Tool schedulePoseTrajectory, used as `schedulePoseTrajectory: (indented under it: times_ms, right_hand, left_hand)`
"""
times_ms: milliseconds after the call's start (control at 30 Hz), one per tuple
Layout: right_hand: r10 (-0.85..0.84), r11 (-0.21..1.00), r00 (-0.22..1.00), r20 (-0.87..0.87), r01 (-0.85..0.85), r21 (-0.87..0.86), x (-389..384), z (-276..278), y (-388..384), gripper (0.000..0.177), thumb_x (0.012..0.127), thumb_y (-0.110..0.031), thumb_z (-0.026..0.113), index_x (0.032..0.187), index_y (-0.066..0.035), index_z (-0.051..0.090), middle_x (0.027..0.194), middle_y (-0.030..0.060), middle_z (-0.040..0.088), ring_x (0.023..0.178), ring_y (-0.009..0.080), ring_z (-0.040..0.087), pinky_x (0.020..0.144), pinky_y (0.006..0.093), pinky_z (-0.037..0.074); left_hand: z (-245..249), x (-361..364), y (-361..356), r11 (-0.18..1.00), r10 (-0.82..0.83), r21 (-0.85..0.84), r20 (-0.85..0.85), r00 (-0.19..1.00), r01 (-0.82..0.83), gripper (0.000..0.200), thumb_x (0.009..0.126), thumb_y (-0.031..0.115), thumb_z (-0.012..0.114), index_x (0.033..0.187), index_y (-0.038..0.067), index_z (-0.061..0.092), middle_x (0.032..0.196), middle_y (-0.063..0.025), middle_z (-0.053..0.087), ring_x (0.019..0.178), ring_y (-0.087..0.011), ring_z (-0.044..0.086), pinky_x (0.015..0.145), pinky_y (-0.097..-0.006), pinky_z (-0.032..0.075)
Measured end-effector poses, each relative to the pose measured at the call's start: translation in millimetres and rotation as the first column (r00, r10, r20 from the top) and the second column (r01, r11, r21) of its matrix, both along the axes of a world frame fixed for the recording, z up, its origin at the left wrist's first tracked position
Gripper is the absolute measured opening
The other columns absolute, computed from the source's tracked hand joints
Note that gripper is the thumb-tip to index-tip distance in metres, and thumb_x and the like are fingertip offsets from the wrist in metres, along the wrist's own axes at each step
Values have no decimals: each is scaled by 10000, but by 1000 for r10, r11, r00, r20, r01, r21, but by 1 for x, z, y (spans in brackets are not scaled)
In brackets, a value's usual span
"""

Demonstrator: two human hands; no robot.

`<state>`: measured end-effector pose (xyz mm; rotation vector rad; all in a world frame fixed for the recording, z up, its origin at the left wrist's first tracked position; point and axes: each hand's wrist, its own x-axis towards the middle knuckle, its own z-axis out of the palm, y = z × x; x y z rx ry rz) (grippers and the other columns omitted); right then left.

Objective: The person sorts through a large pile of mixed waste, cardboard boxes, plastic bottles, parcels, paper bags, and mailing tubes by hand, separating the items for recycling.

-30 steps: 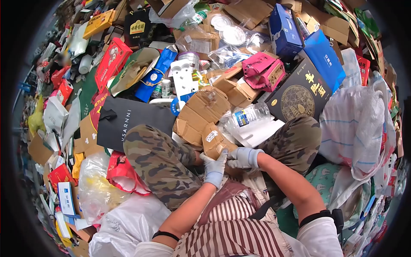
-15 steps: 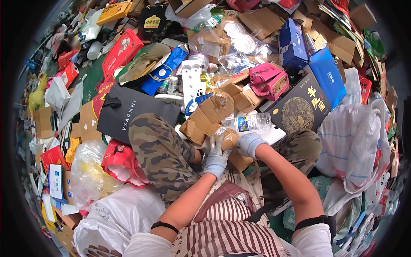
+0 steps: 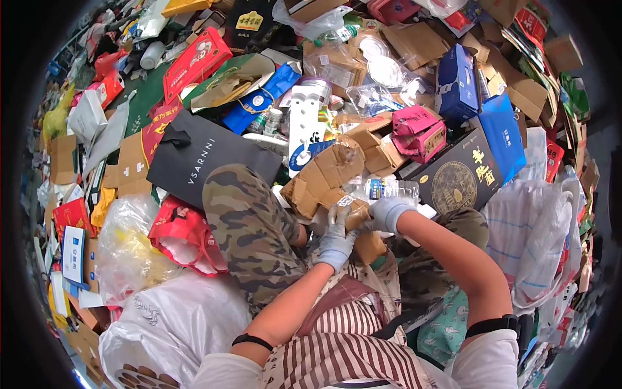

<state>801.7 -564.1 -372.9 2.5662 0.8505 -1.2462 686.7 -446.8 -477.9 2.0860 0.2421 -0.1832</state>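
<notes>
Both my hands wear pale grey gloves and meet at a brown taped cardboard box (image 3: 353,211) between my knees. My left hand (image 3: 337,240) is wrapped on the box's near left side, beside a small printed label. At the right edge of the box, my right hand (image 3: 389,215) has its fingers curled, the fingertips partly hidden. Touching the box's upper side is a crumpled piece of cardboard (image 3: 324,178). A clear plastic bottle with a blue label (image 3: 382,189) lies just beyond my right hand.
A black paper bag (image 3: 210,159) lies left of my knee, above a red bag (image 3: 184,236). Beyond the hands are a white foam tray (image 3: 304,123), a pink box (image 3: 419,133) and a black box (image 3: 457,175). White plastic bags (image 3: 175,324) flank me.
The view has shifted slightly, moving most things a little to the right. My right hand has drawn slightly up and away from my left, and the box is tilted differently.
</notes>
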Motion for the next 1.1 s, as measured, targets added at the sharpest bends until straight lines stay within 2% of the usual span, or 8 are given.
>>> schedulePoseTrajectory:
  times_ms: [100,200,300,400,500,633,833,1100]
  right_hand:
    - [0,998,996,-91,-7,-70,-22,-14,-25,414,787,-454,573,985,-100,658,993,153,642,938,313,609,820,394,464]
    - [-57,997,993,-101,51,-58,-38,-1,-38,390,837,-427,513,994,-95,643,934,151,650,880,315,618,789,388,466]
    - [-329,933,944,-30,330,141,-50,13,-34,376,880,-385,448,1011,-81,628,970,181,632,919,332,602,815,407,457]
    - [-486,847,873,43,458,268,-61,-23,-34,393,910,-411,415,952,-76,617,883,181,636,839,338,610,762,411,456]
    - [-512,820,849,132,437,370,-66,-37,-28,356,902,-390,449,916,-75,615,841,183,636,810,353,606,737,424,461]
    - [-570,784,792,219,443,435,-70,-48,-25,305,898,-353,468,898,-83,609,822,186,634,780,360,608,703,434,470]
    - [-476,854,848,234,383,353,-65,-54,-24,297,890,-349,441,895,-97,598,823,198,635,795,361,612,736,452,476]
    - [-404,896,910,90,373,243,-47,-38,-21,283,873,-312,461,917,-81,618,898,168,643,862,335,614,782,413,469]
  left_hand:
    - [0,2,-1,996,34,-82,4,999,-34,593,753,134,670,1277,128,392,1414,-164,237,1216,-372,386,1001,-375,349]
    - [-2,2,-2,997,51,-51,3,999,-51,601,742,134,679,1272,123,395,1409,-171,243,1203,-375,399,993,-378,356]
    - [3,-1,-6,996,53,-78,-12,999,-54,602,733,134,686,1263,122,401,1404,-175,251,1201,-377,401,988,-380,360]
    - [6,-1,-9,997,56,-59,-6,998,-57,591,728,128,686,1250,122,409,1401,-175,257,1198,-379,405,979,-385,369]
    - [1,-4,-4,995,85,-61,41,996,-82,573,731,121,681,1239,125,416,1402,-175,259,1189,-382,416,971,-390,379]
    - [6,-6,-9,998,54,-35,-23,998,-55,564,738,121,676,1237,126,414,1399,-177,265,1176,-386,429,958,-395,393]
    - [2,-7,-9,999,53,3,8,999,-53,568,737,116,674,1240,125,410,1396,-183,269,1160,-388,443,946,-388,405]
    - [8,-8,-13,999,46,22,-12,999,-46,562,722,91,672,1220,107,411,1397,-179,275,1141,-389,459,937,-390,411]
